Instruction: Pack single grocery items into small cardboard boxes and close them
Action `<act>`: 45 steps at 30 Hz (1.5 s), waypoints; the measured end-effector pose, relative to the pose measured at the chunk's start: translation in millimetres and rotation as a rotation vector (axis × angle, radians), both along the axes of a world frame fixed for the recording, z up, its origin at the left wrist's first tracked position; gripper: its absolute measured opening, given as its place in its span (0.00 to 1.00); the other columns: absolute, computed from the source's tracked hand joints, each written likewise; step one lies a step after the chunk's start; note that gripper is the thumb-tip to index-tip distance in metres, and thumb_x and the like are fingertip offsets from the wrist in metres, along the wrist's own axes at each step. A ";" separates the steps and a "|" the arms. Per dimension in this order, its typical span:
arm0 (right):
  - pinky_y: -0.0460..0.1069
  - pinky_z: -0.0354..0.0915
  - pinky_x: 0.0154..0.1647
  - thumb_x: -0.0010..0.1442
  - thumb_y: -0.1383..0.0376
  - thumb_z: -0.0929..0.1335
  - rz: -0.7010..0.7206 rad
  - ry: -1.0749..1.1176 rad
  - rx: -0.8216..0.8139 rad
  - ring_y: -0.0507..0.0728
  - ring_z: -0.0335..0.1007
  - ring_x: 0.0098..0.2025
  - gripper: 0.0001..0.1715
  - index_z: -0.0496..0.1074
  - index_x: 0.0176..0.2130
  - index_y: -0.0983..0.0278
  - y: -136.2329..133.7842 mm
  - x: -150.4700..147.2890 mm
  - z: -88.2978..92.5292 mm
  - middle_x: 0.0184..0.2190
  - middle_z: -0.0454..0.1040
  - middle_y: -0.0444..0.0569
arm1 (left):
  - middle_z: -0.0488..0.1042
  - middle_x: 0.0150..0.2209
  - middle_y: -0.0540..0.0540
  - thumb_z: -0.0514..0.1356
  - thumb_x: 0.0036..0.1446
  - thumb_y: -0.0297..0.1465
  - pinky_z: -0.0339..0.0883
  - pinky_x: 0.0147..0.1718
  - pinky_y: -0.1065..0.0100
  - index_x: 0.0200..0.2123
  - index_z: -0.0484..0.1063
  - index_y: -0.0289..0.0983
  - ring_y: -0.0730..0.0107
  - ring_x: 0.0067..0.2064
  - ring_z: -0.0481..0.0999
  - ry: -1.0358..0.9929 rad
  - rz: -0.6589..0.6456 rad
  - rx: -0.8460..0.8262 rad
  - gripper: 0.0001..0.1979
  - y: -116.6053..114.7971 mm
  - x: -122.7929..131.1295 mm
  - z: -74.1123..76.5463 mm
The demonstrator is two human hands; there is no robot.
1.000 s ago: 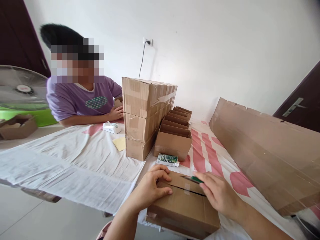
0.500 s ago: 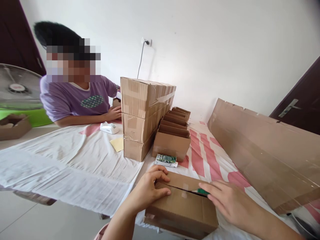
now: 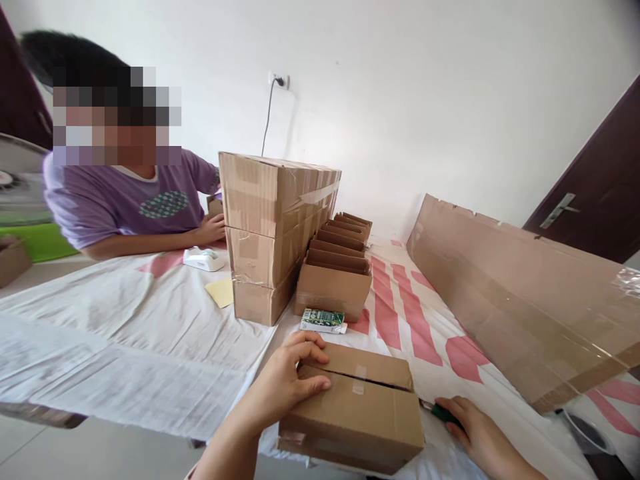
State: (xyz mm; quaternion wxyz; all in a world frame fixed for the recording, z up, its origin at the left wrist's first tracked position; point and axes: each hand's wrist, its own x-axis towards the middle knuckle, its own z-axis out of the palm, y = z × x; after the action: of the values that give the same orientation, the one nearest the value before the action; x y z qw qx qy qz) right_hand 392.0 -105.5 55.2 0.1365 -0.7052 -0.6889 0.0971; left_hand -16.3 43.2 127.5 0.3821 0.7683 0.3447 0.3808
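Brown cardboard it is, our box (image 3: 350, 408) at the table's (image 3: 165, 320) near edge, our left hand (image 3: 280, 381) spread over its top, presumably to steady it, our right hand (image 3: 473, 427) pinching a green-handled tool (image 3: 445, 415) just beside it.

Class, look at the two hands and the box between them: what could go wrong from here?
1. The right hand holds a green tool pointing toward the box; if its tip is sharp, a slip across the top might reach the left hand resting there.
2. The box sits near the table's near edge, so a hard pull might tip it off.
3. Pushed back, it could knock the small carton.
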 end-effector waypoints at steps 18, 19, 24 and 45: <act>0.58 0.71 0.47 0.61 0.67 0.68 0.553 0.014 0.492 0.61 0.71 0.46 0.10 0.70 0.45 0.61 50.6 -178.1 109.3 0.43 0.75 0.52 | 0.72 0.47 0.44 0.69 0.45 0.32 0.62 0.55 0.56 0.32 0.77 0.40 0.55 0.51 0.72 -0.015 -0.008 -0.041 0.08 -1.3 -1.0 -0.9; 0.58 0.71 0.46 0.61 0.68 0.67 0.538 0.004 0.488 0.61 0.71 0.45 0.09 0.70 0.44 0.61 52.8 -185.7 108.7 0.43 0.75 0.52 | 0.71 0.47 0.44 0.69 0.45 0.32 0.62 0.55 0.56 0.32 0.77 0.40 0.55 0.51 0.72 -0.018 -0.010 -0.042 0.08 -1.2 -0.9 -1.3; 0.55 0.70 0.40 0.64 0.73 0.61 0.469 0.003 0.495 0.58 0.71 0.38 0.09 0.67 0.36 0.62 62.4 -194.7 102.5 0.36 0.74 0.50 | 0.71 0.47 0.44 0.69 0.45 0.31 0.61 0.55 0.55 0.32 0.76 0.40 0.56 0.51 0.72 -0.023 -0.015 -0.047 0.09 0.0 0.1 -2.3; 0.54 0.69 0.35 0.63 0.75 0.58 0.400 0.004 0.468 0.58 0.69 0.35 0.10 0.63 0.35 0.62 62.2 -191.0 96.5 0.36 0.71 0.51 | 0.70 0.47 0.44 0.68 0.47 0.32 0.61 0.55 0.55 0.32 0.76 0.40 0.57 0.52 0.71 0.003 -0.023 -0.030 0.08 -2.3 -1.1 0.4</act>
State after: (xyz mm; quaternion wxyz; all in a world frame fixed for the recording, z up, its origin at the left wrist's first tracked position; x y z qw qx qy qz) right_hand 201.0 -43.3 151.7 0.2747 -0.5048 -0.8175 -0.0378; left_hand -17.4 40.9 127.8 0.3974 0.7669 0.3423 0.3699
